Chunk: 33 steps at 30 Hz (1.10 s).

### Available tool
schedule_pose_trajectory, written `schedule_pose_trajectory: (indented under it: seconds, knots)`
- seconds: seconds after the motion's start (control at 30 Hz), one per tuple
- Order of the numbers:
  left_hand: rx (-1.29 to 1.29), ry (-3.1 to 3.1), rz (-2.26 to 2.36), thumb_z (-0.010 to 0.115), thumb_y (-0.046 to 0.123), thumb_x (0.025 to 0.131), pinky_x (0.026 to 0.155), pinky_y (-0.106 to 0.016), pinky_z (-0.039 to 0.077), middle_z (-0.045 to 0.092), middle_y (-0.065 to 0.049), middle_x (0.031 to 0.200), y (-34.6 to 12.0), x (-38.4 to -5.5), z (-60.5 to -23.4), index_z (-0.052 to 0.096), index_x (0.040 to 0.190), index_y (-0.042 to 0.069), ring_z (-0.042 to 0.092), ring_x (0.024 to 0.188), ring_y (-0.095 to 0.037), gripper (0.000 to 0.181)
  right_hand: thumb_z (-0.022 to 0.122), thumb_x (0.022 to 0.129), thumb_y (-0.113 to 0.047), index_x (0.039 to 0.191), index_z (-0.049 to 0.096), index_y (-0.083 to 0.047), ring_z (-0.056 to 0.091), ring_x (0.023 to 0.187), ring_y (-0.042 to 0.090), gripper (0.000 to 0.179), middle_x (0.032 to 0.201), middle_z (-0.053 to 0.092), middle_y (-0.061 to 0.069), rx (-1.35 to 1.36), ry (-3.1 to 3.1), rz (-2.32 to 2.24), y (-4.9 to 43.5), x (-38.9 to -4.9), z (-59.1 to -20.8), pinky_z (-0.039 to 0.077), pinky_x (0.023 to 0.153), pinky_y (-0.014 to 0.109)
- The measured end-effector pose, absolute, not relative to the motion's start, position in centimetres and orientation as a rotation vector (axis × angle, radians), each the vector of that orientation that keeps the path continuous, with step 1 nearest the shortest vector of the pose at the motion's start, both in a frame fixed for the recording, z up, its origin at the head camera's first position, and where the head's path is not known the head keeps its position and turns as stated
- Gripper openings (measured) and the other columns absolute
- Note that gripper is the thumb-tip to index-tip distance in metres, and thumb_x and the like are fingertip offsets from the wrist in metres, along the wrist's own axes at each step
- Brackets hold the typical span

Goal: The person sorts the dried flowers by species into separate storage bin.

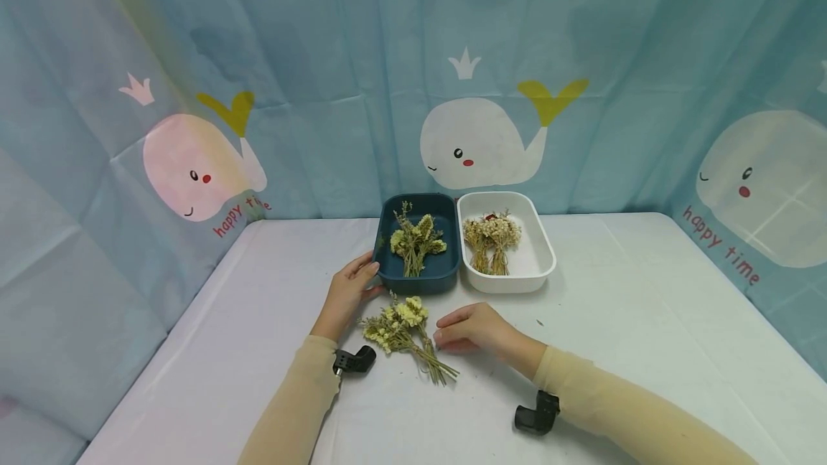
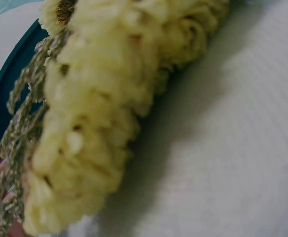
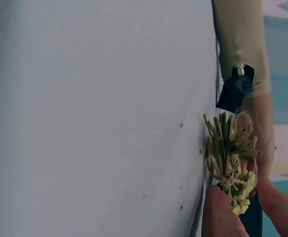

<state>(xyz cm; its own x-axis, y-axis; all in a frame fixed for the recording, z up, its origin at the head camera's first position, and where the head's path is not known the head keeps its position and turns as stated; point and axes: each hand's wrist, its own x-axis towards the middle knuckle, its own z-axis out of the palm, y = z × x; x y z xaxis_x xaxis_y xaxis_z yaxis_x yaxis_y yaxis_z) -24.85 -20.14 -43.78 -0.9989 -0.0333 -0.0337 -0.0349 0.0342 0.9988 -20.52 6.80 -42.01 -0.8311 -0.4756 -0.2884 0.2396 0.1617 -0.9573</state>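
My left hand holds the near-left corner of a dark blue tray, its fingers along the outer wall. Pale yellow dried flower bunches lie on the table in front of the tray, stems pointing toward the lower right. Their yellow heads loom large in the left wrist view. Just right of these bunches is my right hand, thumb and fingers apart with nothing between them. Twine ties the stems, seen beyond my fingertips in the right wrist view. More yellow dried flowers lie inside the blue tray.
Against the blue tray's right side stands a white tray with small cream dried bunches in its left part. A white cloth covers the table. Behind hangs a blue curtain with whale prints. Small crumbs dot the cloth.
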Motion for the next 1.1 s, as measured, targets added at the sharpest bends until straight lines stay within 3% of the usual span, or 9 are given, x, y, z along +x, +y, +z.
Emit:
schedule_pose_trajectory:
  seconds: [0.37, 0.6, 1.1]
  knots:
    - [-0.091, 2.255, 2.185, 0.058, 0.033, 0.102, 0.105, -0.043, 0.054, 0.044, -0.013, 0.155, -20.1, -24.9, -43.7, 0.041, 0.153, 0.014, 0.052, 0.135, -0.034, 0.057, 0.072, 0.088, -0.004, 0.116, 0.068, 0.01, 0.074, 0.085, 0.015, 0.032, 0.099, 0.077, 0.014, -0.134, 1.816, -1.679, 5.7, -21.0, -42.2, 0.064, 0.085, 0.035]
    - [-0.082, 2.252, 2.179, 0.057, 0.035, 0.102, 0.107, -0.043, 0.053, 0.041, -0.012, 0.158, -20.1, -24.9, -43.8, 0.037, 0.155, 0.014, 0.049, 0.138, -0.031, 0.06, 0.072, 0.088, -0.002, 0.113, 0.068, 0.011, 0.072, 0.075, 0.012, 0.028, 0.084, 0.076, 0.006, -0.107, 1.805, -1.64, 5.1, -21.3, -41.9, 0.065, 0.078, 0.031]
    - [-0.094, 2.246, 2.187, 0.057, 0.033, 0.103, 0.107, -0.044, 0.053, 0.042, -0.011, 0.157, -20.1, -24.8, -43.7, 0.039, 0.153, 0.014, 0.049, 0.138, -0.03, 0.057, 0.075, 0.085, -0.002, 0.105, 0.072, 0.006, 0.067, 0.063, 0.01, 0.022, 0.075, 0.073, 0.002, -0.031, 1.869, -1.61, 3.6, -21.1, -42.0, 0.064, 0.065, 0.026]
